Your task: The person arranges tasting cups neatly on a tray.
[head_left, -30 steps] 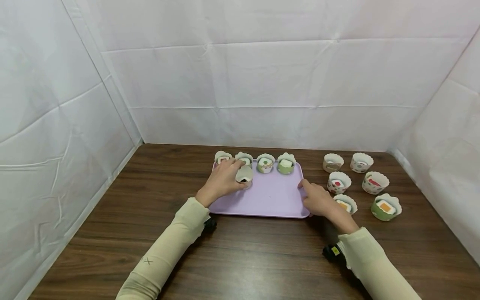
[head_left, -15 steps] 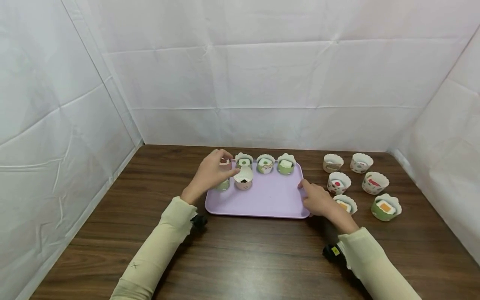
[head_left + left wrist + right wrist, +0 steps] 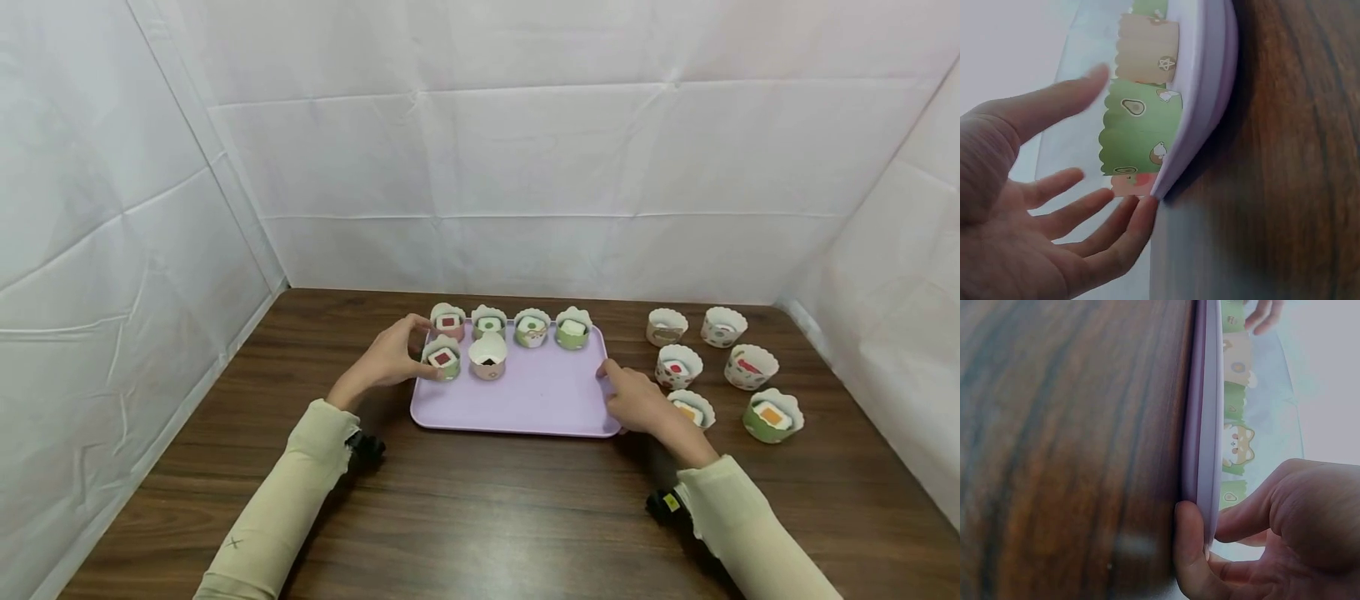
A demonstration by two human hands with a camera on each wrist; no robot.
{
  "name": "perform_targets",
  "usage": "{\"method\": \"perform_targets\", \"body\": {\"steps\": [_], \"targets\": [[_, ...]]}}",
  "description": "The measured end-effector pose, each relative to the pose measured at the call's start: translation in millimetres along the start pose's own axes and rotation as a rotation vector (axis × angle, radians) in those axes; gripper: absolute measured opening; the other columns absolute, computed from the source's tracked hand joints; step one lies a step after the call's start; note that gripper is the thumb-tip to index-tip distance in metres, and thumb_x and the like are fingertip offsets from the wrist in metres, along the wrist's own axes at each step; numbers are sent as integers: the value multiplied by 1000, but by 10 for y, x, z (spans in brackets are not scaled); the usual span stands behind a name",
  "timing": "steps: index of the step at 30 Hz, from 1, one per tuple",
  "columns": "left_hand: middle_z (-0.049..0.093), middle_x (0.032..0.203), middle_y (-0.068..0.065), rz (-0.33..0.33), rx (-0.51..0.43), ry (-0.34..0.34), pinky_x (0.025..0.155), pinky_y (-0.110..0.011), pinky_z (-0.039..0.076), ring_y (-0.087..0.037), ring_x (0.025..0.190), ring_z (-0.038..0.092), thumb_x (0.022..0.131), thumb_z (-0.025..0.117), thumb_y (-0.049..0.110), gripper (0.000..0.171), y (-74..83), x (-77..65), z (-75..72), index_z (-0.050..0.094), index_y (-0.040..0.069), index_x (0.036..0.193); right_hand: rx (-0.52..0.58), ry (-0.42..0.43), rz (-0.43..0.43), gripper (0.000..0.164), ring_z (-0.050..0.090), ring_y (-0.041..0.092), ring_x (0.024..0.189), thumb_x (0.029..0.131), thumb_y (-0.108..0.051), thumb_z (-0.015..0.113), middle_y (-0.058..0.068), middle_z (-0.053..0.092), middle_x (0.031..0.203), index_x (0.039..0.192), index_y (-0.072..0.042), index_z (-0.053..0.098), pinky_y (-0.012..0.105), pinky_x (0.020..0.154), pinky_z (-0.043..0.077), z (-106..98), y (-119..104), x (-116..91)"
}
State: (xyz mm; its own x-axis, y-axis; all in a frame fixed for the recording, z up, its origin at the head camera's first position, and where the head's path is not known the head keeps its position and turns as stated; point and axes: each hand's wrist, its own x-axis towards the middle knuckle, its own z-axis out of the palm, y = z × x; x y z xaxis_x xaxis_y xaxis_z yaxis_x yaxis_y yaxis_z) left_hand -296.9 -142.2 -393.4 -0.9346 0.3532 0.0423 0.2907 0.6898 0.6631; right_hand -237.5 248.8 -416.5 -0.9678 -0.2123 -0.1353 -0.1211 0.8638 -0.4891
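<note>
A lilac tray (image 3: 525,408) lies on the table, bearing several scalloped paper cups with small white blocks inside. My left hand (image 3: 386,354) is at the tray's left side, thumb and fingers spread beside a green avocado-print cup (image 3: 1141,128) that holds a block with a dark red square. In the left wrist view its fingertips reach the tray's corner, and the palm is bare. Right of that cup stands a pink cup (image 3: 487,365) with a black-marked block. My right hand (image 3: 637,400) pinches the tray's right rim between thumb and fingers, as the right wrist view shows.
Several more paper cups stand on the right of the wooden table (image 3: 510,517), including a green cup (image 3: 767,427) with an orange-marked block and a patterned cup (image 3: 677,377) close behind my right hand. White cloth walls (image 3: 525,183) enclose the table's back and sides.
My left hand has moved left, from the pink cup past the green cup to the tray's left edge, uncovering the cups there. My right hand has stayed on the rim.
</note>
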Motion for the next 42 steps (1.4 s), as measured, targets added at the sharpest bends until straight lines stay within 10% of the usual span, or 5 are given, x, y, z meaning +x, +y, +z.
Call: {"method": "perform_targets", "body": {"steps": [25,33,42], "targets": [[59,139,-25,-135,43,-122,93,-39,57,-30,106,62,74,92,17,87,-114,51,72,50,-3,148,-81,46,-25,41,67,28,82,98,-14,63,34,59,117,132,6,55,34,63,57,-214,-97,-81],[62,127,-23,-199,-64,-170,67,-30,63,-22,84,68,75,91,10,76,-120,34,91,55,-2,141,14,95,-71,37,72,18,66,102,-15,61,26,71,104,132,5,55,33,59,60,-543,-74,-199],[62,125,-23,-206,-100,-189,68,-33,64,-27,91,70,78,89,9,72,-107,21,84,54,-3,140,-49,282,-166,34,73,35,99,100,-24,68,24,73,114,127,-3,62,32,75,57,-1086,262,-434]]}}
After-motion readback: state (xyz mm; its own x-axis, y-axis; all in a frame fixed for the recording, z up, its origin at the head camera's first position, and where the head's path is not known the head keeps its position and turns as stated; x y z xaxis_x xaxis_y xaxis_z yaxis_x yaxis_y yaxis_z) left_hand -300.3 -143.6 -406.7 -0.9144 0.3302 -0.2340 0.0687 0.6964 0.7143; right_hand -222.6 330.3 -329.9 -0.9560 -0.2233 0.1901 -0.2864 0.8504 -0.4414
